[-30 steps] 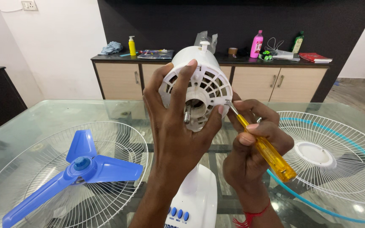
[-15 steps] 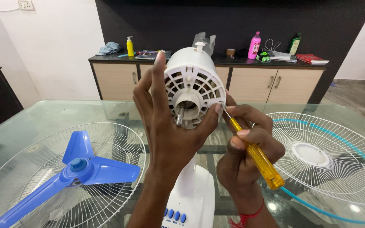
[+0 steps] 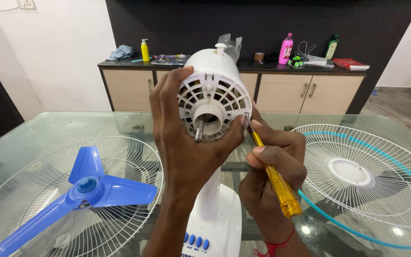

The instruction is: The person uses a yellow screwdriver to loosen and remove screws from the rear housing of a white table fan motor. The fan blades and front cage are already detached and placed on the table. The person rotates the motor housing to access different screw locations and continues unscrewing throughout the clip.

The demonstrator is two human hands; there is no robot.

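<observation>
The white plastic vented fan motor housing (image 3: 213,97) is gripped by the left hand (image 3: 186,138), fingers wrapped around it; the yellow-handled screwdriver (image 3: 274,178) is pinched by the right hand (image 3: 272,166), tip at the housing's rim.

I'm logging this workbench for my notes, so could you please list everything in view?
Fan motor: 1, white, held up at centre, shaft toward camera.
Screwdriver: 1, yellow handle, tip at the motor's right rim.
Fan base: 1, white with blue buttons, under the motor.
Fan blade: 1, blue, lying on the left grille.
Grilles: 2, white wire; left one, right one with a blue rim.
Table: 1, glass.
Cabinet: 1, beige doors, dark top, against the wall.
Bottles: yellow, pink, green, on the cabinet.
Book: 1, red, cabinet's right end.
Left hand: grips the motor.
Right hand: holds the screwdriver; red wrist thread.
</observation>
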